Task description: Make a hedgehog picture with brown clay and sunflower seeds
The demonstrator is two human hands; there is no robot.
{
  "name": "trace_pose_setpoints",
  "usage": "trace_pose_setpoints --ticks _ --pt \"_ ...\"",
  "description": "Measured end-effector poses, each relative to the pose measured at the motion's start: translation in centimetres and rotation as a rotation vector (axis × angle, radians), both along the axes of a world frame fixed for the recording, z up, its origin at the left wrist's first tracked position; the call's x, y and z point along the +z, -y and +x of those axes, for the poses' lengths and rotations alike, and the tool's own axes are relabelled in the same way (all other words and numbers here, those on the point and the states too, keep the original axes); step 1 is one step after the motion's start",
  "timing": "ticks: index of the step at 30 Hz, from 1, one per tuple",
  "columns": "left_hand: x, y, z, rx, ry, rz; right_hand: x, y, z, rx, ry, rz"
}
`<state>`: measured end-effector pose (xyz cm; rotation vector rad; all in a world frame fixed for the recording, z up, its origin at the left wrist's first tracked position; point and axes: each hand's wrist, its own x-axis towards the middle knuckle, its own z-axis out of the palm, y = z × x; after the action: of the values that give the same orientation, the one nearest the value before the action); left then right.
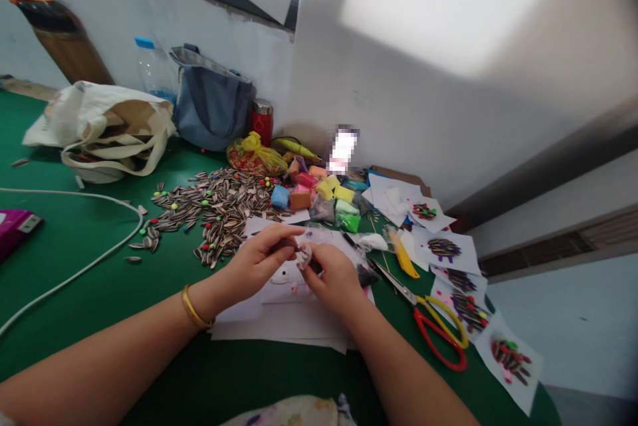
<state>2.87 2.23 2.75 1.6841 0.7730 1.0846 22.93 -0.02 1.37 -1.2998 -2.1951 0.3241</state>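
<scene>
My left hand (pixel 264 258) and my right hand (pixel 335 276) meet over the white paper sheets (pixel 279 325). A small pale, pinkish-white piece (pixel 304 256) is pinched between the fingertips of both, partly covered by them; its exact kind cannot be made out. Under the hands lies a paper with a small black-and-white eye (pixel 284 273) and pink bits on it. Just beyond are packets of coloured modelling clay (pixel 300 201). To the left spreads a pile of striped sunflower seeds (pixel 226 203) with small coloured beads among them.
Scissors (pixel 423 310) with red and yellow handles and a yellow cutter (pixel 405 256) lie at the right. Several seed-decorated cards (pixel 513 363) line the right edge. At the back stand a blue bag (pixel 212 107), a red flask (pixel 262 121) and a phone (pixel 343 149). A white cable (pixel 94 260) curves left.
</scene>
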Motion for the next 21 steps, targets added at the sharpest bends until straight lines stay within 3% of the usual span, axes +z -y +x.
trace_pose_setpoints --ticks 5,13,16,21 --pt "-0.3 0.1 0.3 -0.011 0.127 -0.115 0.1 -0.2 0.6 0.022 -0.036 0.003" --pt "0.0 0.4 0.3 0.096 -0.190 0.122 -0.1 -0.8 1.6 0.099 -0.076 0.012" --pt "0.2 0.4 0.4 0.102 -0.109 0.016 -0.1 -0.7 1.4 0.098 -0.055 0.004" --pt "0.2 0.2 0.3 0.027 0.201 -0.251 0.0 -0.4 0.8 0.081 -0.026 -0.032"
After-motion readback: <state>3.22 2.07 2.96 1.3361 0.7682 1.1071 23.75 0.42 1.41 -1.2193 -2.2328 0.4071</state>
